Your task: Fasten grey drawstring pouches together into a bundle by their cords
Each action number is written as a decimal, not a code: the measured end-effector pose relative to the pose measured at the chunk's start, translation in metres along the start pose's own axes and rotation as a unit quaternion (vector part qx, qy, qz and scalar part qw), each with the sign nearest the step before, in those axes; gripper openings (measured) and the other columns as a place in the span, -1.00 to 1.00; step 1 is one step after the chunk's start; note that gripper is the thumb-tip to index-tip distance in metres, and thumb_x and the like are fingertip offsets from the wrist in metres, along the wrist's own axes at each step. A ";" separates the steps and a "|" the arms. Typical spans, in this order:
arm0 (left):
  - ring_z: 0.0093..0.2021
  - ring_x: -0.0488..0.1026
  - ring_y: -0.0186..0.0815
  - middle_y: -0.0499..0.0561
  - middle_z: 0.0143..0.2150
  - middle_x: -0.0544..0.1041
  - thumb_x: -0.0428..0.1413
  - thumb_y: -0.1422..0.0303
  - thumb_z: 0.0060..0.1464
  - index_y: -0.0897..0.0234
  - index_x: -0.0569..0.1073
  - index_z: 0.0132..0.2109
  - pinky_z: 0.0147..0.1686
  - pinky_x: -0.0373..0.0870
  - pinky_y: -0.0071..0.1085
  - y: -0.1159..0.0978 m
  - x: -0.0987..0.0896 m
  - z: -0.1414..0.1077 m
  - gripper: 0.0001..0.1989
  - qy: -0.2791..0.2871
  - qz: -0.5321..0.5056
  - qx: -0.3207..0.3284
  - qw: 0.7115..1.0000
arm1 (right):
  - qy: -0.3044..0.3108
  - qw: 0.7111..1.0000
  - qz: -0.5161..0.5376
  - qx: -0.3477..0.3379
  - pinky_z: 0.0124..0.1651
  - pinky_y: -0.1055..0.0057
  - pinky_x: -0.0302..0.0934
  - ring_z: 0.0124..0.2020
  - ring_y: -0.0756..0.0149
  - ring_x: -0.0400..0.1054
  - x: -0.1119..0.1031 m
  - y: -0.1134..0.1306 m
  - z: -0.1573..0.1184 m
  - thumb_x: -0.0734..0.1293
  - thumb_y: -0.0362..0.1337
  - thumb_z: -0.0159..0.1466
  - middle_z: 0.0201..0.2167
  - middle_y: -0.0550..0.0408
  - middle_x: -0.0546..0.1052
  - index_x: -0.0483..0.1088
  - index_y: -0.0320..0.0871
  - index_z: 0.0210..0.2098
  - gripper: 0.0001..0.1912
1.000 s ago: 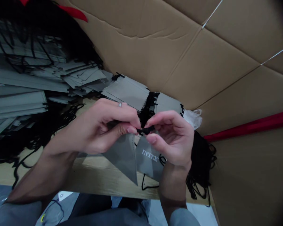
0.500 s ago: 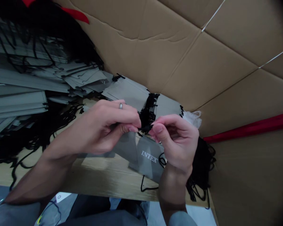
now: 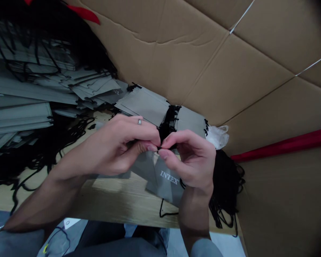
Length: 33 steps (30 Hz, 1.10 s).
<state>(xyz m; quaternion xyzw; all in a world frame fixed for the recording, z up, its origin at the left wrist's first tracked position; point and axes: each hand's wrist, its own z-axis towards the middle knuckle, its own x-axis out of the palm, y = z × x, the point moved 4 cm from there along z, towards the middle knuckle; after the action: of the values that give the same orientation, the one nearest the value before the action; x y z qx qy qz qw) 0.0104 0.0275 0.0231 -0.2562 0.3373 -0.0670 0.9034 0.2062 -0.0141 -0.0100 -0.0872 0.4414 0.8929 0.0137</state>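
Between the fingertips of both hands is a short bit of black cord (image 3: 159,148), mostly covered by the fingers. My left hand (image 3: 123,142), with a ring on one finger, pinches it from the left. From the right, my right hand (image 3: 192,155) pinches the same cord with thumb and forefinger, close against the left fingertips. Beneath the hands lies a grey pouch (image 3: 166,187) printed INTEX, partly hidden by my right wrist. A black cord loop (image 3: 169,215) trails from it on the wooden table (image 3: 109,200).
Stacks of grey pouches (image 3: 143,105) with black cord ends stand against the cardboard wall (image 3: 189,53). More pouches (image 3: 21,114) and black cords are heaped at left. A bundle of black cords (image 3: 226,185) lies at right, near a clear plastic bag (image 3: 218,137).
My right hand has moved left, bringing its fingertips up to the left ones. Less of the black cord shows between them. My left hand has stayed almost still.
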 end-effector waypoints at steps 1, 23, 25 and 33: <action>-0.40 0.45 -0.37 -0.12 -0.40 0.59 0.11 0.56 0.40 0.18 0.50 -0.24 -0.28 0.38 -0.40 0.000 0.000 0.000 -0.77 0.006 -0.025 0.003 1.000 | 0.006 1.000 0.028 0.006 -0.37 0.42 0.52 -0.40 0.35 0.55 0.000 -0.002 0.000 0.71 -0.30 0.26 -0.28 0.13 0.71 0.67 -0.06 -0.12 -0.75; -0.46 0.31 -0.40 -0.15 -0.47 0.43 0.11 0.51 0.41 0.14 0.48 -0.20 -0.41 0.28 -0.42 0.001 -0.009 -0.001 -0.80 0.012 -0.053 -0.012 0.998 | 0.043 0.997 0.041 0.044 -0.25 0.44 0.59 -0.33 0.36 0.62 -0.009 0.002 0.002 0.61 -0.34 0.37 -0.24 0.14 0.72 0.69 -0.03 -0.01 -0.78; -0.46 0.32 -0.39 -0.14 -0.46 0.44 0.10 0.51 0.41 0.13 0.48 -0.21 -0.40 0.28 -0.41 0.000 -0.008 0.000 -0.79 0.011 -0.045 -0.012 0.999 | 0.030 0.998 0.022 0.045 -0.30 0.47 0.54 -0.39 0.39 0.58 -0.008 0.005 0.003 0.59 -0.36 0.40 -0.29 0.16 0.71 0.70 -0.04 -0.07 -0.86; -0.45 0.35 -0.38 -0.14 -0.44 0.47 0.11 0.48 0.44 0.14 0.48 -0.22 -0.36 0.31 -0.43 0.002 -0.006 0.000 -0.79 0.014 -0.055 -0.017 0.998 | -0.024 0.998 -0.048 0.032 -0.46 0.47 0.40 -0.49 0.41 0.50 -0.011 0.014 0.002 0.55 -0.26 0.48 -0.40 0.18 0.68 0.65 -0.05 -0.19 -0.93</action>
<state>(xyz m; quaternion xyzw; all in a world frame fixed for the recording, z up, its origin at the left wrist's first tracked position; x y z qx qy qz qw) 0.0056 0.0314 0.0258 -0.2888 0.3361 -0.1147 0.8891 0.2155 -0.0201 0.0038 -0.0869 0.4645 0.8785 0.0702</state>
